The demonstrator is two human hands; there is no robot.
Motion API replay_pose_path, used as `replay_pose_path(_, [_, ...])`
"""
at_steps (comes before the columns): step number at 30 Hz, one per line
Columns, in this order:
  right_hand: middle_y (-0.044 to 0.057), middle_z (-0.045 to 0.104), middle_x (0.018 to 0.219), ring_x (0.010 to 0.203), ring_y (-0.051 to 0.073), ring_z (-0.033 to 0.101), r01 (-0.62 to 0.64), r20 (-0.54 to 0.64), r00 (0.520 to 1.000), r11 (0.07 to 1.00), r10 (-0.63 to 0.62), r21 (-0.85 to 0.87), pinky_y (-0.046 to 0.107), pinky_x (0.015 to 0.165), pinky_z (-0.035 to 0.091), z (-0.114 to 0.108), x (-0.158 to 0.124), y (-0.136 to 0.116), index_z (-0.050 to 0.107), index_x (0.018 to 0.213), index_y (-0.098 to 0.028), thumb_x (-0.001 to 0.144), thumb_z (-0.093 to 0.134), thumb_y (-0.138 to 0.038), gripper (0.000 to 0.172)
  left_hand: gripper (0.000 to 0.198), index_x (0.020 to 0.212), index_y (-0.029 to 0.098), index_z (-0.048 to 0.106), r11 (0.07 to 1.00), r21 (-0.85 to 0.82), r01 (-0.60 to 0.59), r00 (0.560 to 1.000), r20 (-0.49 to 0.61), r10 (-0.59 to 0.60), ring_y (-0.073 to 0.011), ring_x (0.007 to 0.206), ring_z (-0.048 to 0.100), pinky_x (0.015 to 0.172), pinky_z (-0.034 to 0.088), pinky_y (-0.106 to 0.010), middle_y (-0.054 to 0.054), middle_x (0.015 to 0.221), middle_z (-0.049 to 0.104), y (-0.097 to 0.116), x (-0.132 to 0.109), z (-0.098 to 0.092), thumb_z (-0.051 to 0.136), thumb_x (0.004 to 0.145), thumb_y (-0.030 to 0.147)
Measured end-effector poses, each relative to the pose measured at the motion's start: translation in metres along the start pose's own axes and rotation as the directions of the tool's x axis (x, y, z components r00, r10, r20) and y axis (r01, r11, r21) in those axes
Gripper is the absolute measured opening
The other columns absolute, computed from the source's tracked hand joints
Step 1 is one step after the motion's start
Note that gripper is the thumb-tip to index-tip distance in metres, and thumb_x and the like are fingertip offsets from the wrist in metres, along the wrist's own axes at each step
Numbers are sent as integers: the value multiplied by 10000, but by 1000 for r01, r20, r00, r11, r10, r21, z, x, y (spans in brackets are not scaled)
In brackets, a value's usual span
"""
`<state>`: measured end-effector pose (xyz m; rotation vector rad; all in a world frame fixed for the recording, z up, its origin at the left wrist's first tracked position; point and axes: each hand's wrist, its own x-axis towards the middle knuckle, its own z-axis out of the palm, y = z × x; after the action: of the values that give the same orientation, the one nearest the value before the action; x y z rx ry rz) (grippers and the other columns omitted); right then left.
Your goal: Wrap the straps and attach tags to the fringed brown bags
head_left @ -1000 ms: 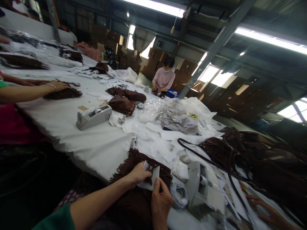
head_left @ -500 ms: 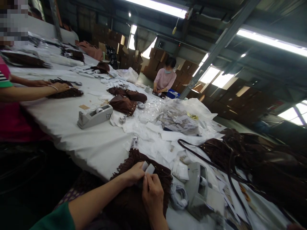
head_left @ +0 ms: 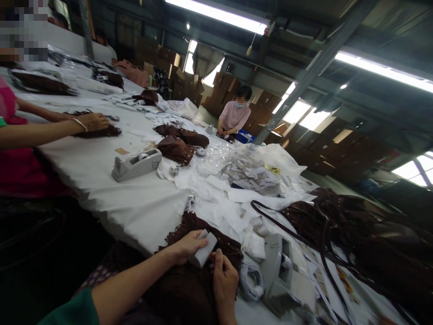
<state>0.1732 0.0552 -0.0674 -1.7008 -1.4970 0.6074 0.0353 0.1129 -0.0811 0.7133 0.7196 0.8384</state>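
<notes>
A dark brown fringed bag [head_left: 182, 289] lies in front of me at the table edge. My left hand [head_left: 189, 247] is closed on a folded white strip [head_left: 205, 253], paper or thin foam, held over the bag's opening. To the right of the strip, my right hand [head_left: 225, 276] has its thumb and fingers pinched together above the bag. Whatever sits between those fingertips is too small to make out. A silvery wrapped end [head_left: 189, 202] sticks out past the bag's far corner.
Right of the bag are a roll of white tape [head_left: 251, 282] and a grey tape dispenser [head_left: 277, 271]. Another dispenser [head_left: 137, 164] stands farther left. Brown bags with straps [head_left: 358, 234] pile at right. A co-worker's hands [head_left: 91, 123] handle a bag at left.
My right hand has come away from the white strip, moving right and slightly down. The strip, still in my left hand, now shows its broad face.
</notes>
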Motion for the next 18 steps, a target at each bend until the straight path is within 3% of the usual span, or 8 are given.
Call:
replay_pose_path(2, [29, 594, 550, 530, 158, 528, -126, 37, 991, 992, 125, 11, 252, 504, 374, 1, 9, 0, 653, 636, -168, 860, 463, -545, 477, 425, 940, 133, 564, 1000, 21, 20, 998, 60, -22, -144, 591, 568, 560, 424, -262, -30, 737, 603, 1, -2, -3, 716, 687, 438])
replay_pose_path(5, [0, 524, 476, 465, 121, 440, -200, 188, 967, 967, 170, 156, 239, 442, 301, 6, 24, -3, 579, 528, -166, 769, 554, -604, 501, 407, 943, 148, 535, 997, 75, 19, 995, 99, -27, -141, 592, 561, 561, 419, -263, -18, 736, 583, 3, -4, -9, 695, 711, 443])
replay_pose_path(10, [-83, 331, 360, 353, 60, 264, -485, 386, 858, 785, 340, 386, 225, 363, 197, 16, 39, 1, 470, 476, -191, 604, 725, -567, 472, 344, 878, 183, 438, 957, 285, -58, 998, 37, 49, -101, 628, 473, 549, 370, -218, 33, 752, 494, 3, -5, -15, 679, 729, 377])
replay_pose_path(14, [-95, 306, 330, 338, 46, 247, -517, 330, 855, 709, 400, 480, 217, 345, 178, 25, 42, 8, 437, 426, -197, 476, 800, -489, 468, 279, 859, 184, 436, 874, 483, -59, 997, -20, 79, -118, 690, 460, 600, 372, -227, 30, 755, 487, 2, 1, -15, 621, 754, 365])
replay_pose_path(18, [-82, 353, 340, 352, 52, 283, -481, 252, 876, 709, 411, 515, 220, 359, 220, 29, 40, 8, 464, 425, -185, 479, 789, -439, 417, 233, 781, 178, 451, 826, 561, -61, 992, -61, 114, -122, 675, 431, 591, 335, -231, 38, 700, 454, 5, 1, -10, 644, 717, 292])
